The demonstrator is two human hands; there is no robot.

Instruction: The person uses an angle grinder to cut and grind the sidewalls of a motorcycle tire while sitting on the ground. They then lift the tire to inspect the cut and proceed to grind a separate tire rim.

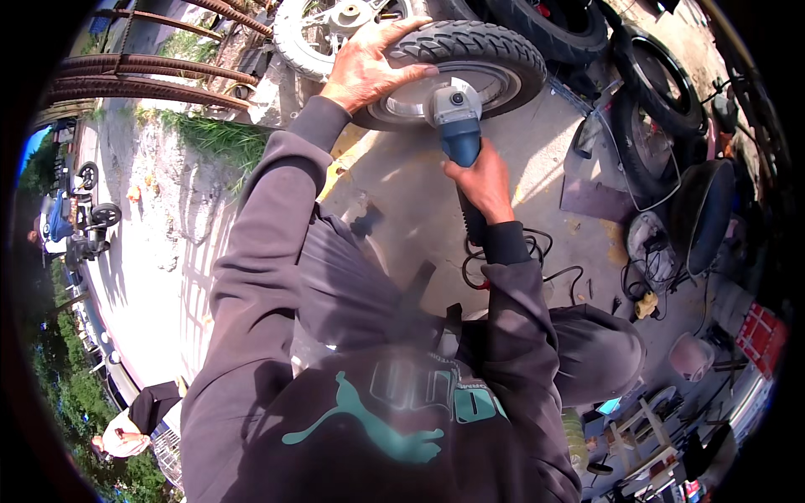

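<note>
A motorcycle wheel with a black treaded tyre (495, 42) and a silver rim (501, 88) is at the top of the head view. My left hand (369, 67) grips the tyre's left side, fingers over the tread and thumb across the sidewall toward the rim. In my right hand (486, 182) is a blue angle grinder (459, 138) with a grey metal head, its handle in my closed fingers. The grinder's head overlaps the near part of the rim. Its disc is mostly hidden, so contact cannot be made out.
A white spoked wheel (289, 38) stands behind my left hand, near rusty steel bars (159, 71). Several loose tyres (654, 80) lie at the right. Black cable (537, 247) coils on the concrete by my right forearm. A dark basin (703, 214) is farther right.
</note>
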